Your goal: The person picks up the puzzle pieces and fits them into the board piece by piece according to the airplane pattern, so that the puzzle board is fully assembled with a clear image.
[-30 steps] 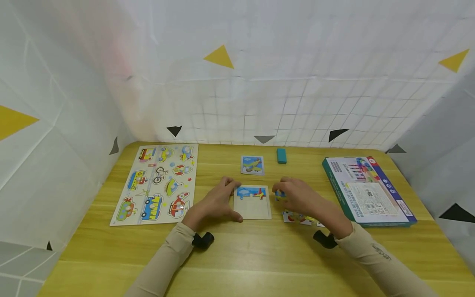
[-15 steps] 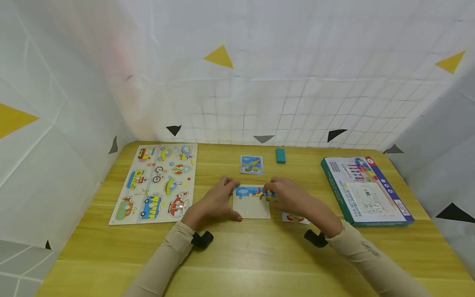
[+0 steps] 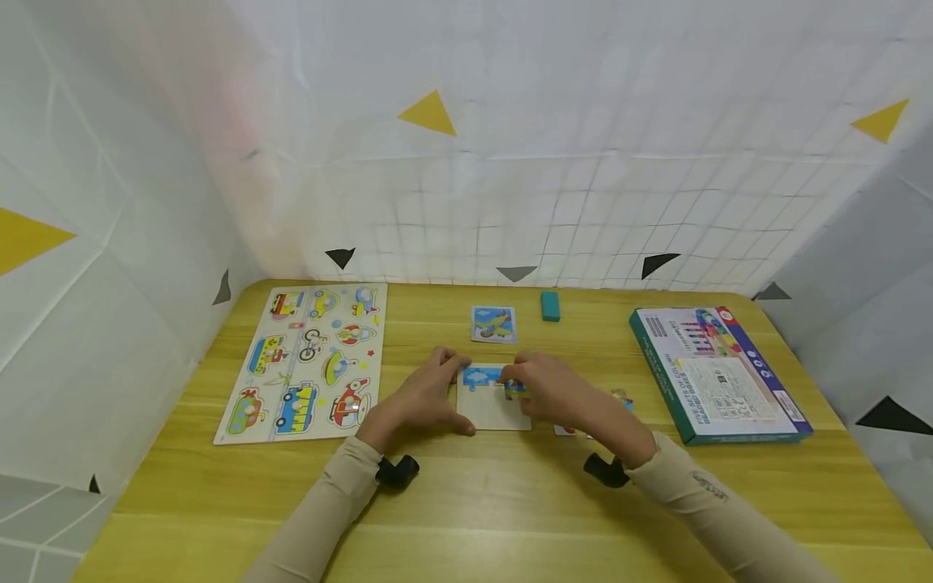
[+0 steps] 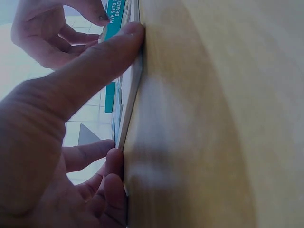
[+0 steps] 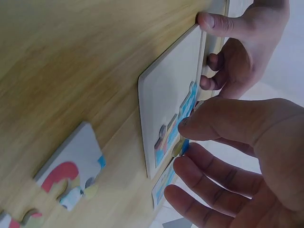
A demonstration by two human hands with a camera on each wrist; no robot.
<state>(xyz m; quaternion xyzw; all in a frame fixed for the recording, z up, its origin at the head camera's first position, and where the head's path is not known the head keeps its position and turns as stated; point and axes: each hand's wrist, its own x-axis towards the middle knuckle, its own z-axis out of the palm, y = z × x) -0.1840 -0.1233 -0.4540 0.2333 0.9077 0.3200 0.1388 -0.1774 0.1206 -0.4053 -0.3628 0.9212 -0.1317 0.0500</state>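
A small jigsaw puzzle board (image 3: 484,414) lies in front of me, with blue sky pieces (image 3: 477,377) set along its far edge. My left hand (image 3: 423,397) grips its left side, thumb at the near corner and fingertips at the far one. Over the board's right half, my right hand (image 3: 550,393) pinches a blue and yellow puzzle piece (image 3: 513,389) between thumb and fingers. In the right wrist view that hand's fingers partly cover the piece. Loose puzzle pieces (image 5: 71,168) lie on the table right of the board, partly hidden by the right forearm in the head view.
Behind the board lies a picture card (image 3: 493,324) of a plane, with a teal block (image 3: 550,306) to its right. A vehicle peg puzzle (image 3: 328,405) is at the left. A flat teal-sided box (image 3: 717,372) lies at the right.
My right hand has moved left from the loose pieces to over the board, carrying the puzzle piece. The left hand has stayed at the board's left side.
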